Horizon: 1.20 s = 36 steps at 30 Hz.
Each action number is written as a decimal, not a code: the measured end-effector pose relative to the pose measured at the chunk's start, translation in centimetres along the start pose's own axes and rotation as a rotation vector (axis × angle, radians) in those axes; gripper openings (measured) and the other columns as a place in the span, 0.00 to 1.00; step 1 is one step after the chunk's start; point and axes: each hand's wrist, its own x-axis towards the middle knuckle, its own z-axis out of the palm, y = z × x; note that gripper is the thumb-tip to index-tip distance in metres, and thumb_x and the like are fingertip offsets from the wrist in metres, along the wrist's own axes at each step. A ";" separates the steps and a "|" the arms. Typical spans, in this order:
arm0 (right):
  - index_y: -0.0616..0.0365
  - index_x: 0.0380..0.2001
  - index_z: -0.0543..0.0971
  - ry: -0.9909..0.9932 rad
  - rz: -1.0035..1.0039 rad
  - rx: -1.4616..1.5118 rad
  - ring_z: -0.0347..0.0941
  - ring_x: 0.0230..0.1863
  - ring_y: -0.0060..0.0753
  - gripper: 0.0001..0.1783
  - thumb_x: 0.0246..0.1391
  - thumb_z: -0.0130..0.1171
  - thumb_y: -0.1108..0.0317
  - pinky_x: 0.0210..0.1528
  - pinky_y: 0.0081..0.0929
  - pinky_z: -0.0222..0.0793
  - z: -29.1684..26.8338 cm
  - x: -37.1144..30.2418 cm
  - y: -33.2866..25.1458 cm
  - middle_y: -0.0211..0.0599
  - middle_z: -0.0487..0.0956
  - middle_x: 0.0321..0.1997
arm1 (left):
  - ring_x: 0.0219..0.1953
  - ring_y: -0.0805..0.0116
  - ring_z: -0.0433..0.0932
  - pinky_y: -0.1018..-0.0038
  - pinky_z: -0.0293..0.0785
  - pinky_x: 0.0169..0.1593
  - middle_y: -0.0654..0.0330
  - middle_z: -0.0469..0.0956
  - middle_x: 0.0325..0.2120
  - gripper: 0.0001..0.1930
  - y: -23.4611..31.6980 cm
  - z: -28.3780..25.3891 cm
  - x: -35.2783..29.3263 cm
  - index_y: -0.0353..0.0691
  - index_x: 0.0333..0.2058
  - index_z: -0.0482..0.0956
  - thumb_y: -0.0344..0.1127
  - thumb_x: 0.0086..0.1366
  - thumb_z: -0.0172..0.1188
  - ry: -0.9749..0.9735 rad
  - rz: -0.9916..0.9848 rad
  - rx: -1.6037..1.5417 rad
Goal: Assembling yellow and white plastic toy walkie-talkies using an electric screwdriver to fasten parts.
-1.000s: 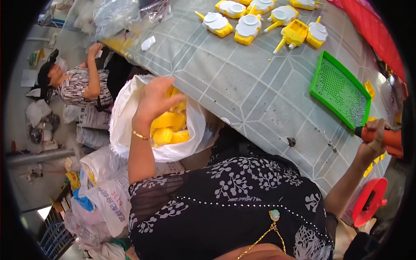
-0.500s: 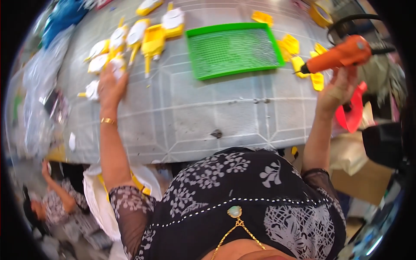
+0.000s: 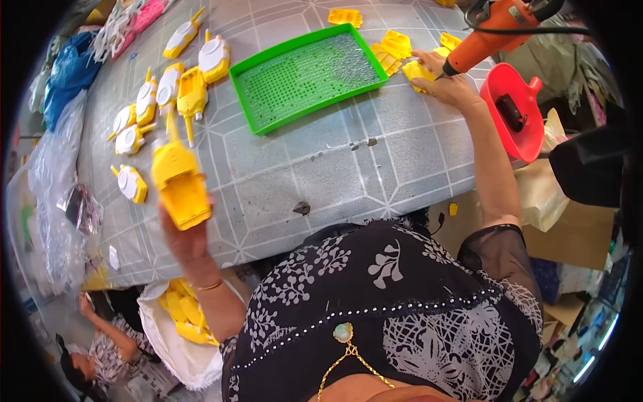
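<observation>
My left hand (image 3: 189, 244), slightly blurred, is closed around the lower end of a yellow toy walkie-talkie (image 3: 177, 175). Its antenna points away from me and an open recess faces up. On the far right, the fingers of my right hand (image 3: 450, 86) close on a yellow plastic cover (image 3: 418, 75) lying on the table. An orange electric screwdriver (image 3: 492, 33) slants above that hand, its tip close to my fingers. Several yellow toys with white round faces (image 3: 167, 88) lie at the left, beside another with its recess up (image 3: 191, 94).
A green tray (image 3: 321, 107) with small metal pieces stands mid-table. Loose yellow covers (image 3: 396, 44) lie right of it. A red scoop-shaped container (image 3: 532, 130) holds a dark object. A white sack (image 3: 151, 311) of yellow parts stands below the left edge. Another person (image 3: 110, 342) sits lower left.
My left hand has lifted a walkie-talkie off the group and drawn it nearer. My right hand has left the screwdriver and moved left onto a yellow cover. The view has shifted.
</observation>
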 end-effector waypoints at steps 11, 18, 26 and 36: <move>0.56 0.42 0.77 -0.116 0.169 0.168 0.67 0.34 0.28 0.25 0.45 0.74 0.55 0.40 0.30 0.69 -1.0 -6.2 -3.5 0.30 0.72 0.36 | 0.49 0.44 0.80 0.62 0.83 0.44 0.37 0.67 0.61 0.41 -7.8 7.0 1.2 0.35 0.69 0.57 0.57 0.69 0.57 -0.105 -0.127 -0.039; 0.55 0.61 0.72 -0.067 -0.126 0.183 0.70 0.41 0.36 0.37 0.46 0.72 0.63 0.52 0.32 0.69 -1.2 -11.1 -6.5 0.39 0.75 0.52 | 0.49 0.48 0.81 0.65 0.81 0.45 0.45 0.72 0.59 0.40 -8.0 6.3 1.3 0.36 0.68 0.60 0.57 0.67 0.58 -0.177 -0.115 -0.304; 0.62 0.48 0.74 -0.374 0.073 0.834 0.66 0.28 0.15 0.20 0.55 0.68 0.70 0.29 0.16 0.63 -0.9 -12.2 -12.3 0.28 0.77 0.37 | 0.52 0.46 0.80 0.57 0.80 0.54 0.47 0.73 0.58 0.37 -8.8 6.7 1.2 0.36 0.66 0.61 0.48 0.64 0.63 -0.097 -0.086 -0.187; 0.59 0.62 0.70 -0.429 -0.101 1.348 0.72 0.29 0.19 0.26 0.62 0.63 0.71 0.30 0.16 0.70 0.8 -7.7 -25.9 0.33 0.79 0.42 | 0.58 0.61 0.75 0.63 0.71 0.64 0.57 0.74 0.55 0.40 -9.5 7.9 0.6 0.37 0.62 0.64 0.26 0.51 0.74 0.102 0.007 -0.033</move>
